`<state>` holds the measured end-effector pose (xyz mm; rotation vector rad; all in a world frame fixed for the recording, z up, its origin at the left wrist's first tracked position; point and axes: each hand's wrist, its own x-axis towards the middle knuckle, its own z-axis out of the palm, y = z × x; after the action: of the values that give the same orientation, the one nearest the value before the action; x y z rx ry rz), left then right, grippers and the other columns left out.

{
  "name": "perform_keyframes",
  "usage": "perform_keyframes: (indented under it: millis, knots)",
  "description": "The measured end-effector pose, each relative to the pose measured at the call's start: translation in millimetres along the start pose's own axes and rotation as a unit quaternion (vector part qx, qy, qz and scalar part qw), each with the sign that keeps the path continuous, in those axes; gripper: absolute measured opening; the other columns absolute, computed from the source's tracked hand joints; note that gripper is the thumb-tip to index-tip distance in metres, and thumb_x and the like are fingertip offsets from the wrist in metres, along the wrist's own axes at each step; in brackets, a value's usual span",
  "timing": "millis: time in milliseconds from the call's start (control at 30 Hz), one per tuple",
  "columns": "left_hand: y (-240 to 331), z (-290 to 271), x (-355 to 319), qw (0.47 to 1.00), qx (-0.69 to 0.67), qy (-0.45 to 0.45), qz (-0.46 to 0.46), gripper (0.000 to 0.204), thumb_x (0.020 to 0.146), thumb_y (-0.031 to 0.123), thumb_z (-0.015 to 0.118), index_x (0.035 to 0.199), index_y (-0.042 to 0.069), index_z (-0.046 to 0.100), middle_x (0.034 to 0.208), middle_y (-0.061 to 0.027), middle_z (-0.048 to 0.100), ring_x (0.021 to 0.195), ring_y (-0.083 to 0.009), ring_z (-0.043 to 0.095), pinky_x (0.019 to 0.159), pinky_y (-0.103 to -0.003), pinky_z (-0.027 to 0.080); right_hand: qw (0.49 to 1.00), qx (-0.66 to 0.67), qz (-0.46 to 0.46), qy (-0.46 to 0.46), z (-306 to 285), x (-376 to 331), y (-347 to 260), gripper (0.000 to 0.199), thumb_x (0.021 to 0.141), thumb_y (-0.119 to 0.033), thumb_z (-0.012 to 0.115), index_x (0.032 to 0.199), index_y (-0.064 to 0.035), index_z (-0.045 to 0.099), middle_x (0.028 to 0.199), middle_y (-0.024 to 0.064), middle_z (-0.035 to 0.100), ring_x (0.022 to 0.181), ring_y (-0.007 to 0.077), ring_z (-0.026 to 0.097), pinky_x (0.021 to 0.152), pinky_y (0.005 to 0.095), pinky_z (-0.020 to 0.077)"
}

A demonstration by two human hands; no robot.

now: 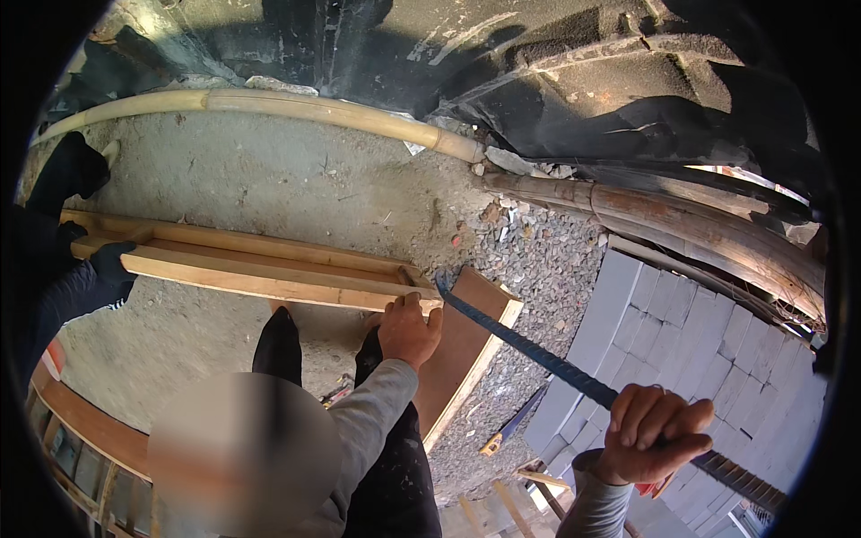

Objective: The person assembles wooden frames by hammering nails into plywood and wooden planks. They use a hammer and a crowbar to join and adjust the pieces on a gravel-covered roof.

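A long, narrow wooden frame (260, 276) stretches across the left half of the view. My left hand (410, 332) is closed over its right end, fingers curled on the end board. In my right hand (659, 435), a dark ribbed steel bar (538, 352) is held in a full fist. The bar slants up to the left, and its bent tip meets the frame's right end beside my left hand; whether it is wedged in, I cannot tell. A co-worker's dark-gloved hand (112, 262) grips the frame's left end.
A brown board with pale wooden edging (462, 327) lies just right of my left hand, by gravel (538, 247). Stacked grey blocks (691, 359) fill the right. A handsaw (513, 426) lies on the gravel. Bamboo poles (332, 109) line the back. A blurred patch covers the lower left.
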<state>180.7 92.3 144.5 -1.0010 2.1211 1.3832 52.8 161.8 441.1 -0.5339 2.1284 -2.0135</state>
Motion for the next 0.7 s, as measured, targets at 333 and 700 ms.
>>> perform_keyframes:
  millis: [333,700]
  knots:
    - [-128.7,-9.0,76.9,0.905,0.382,-0.074,0.172,0.037,0.074,0.016,0.07,0.11,0.006,0.065,0.099,-0.0119,0.068,0.1,-0.03,0.065,0.094,-0.05,0.047,0.988,0.012,0.142,-0.059,6.3,69.0,122.1,0.037,0.109,-0.038,0.035,0.083,-0.0122,0.038,0.051,-0.0019,0.027,0.04,0.0091,0.024,0.04,0.0276,0.0294]
    - [-127.5,-6.8,66.8,0.905,0.38,0.007,0.192,0.032,0.078,0.013,0.063,0.109,0.005,0.067,0.099,-0.0126,0.067,0.099,-0.0311,0.063,0.095,-0.051,0.045,0.984,-0.052,0.168,0.014,15.5,76.2,145.7,0.038,0.106,-0.035,0.047,0.076,-0.0124,0.04,0.049,-0.0027,0.028,0.038,0.0076,0.026,0.039,0.0283,0.0273]
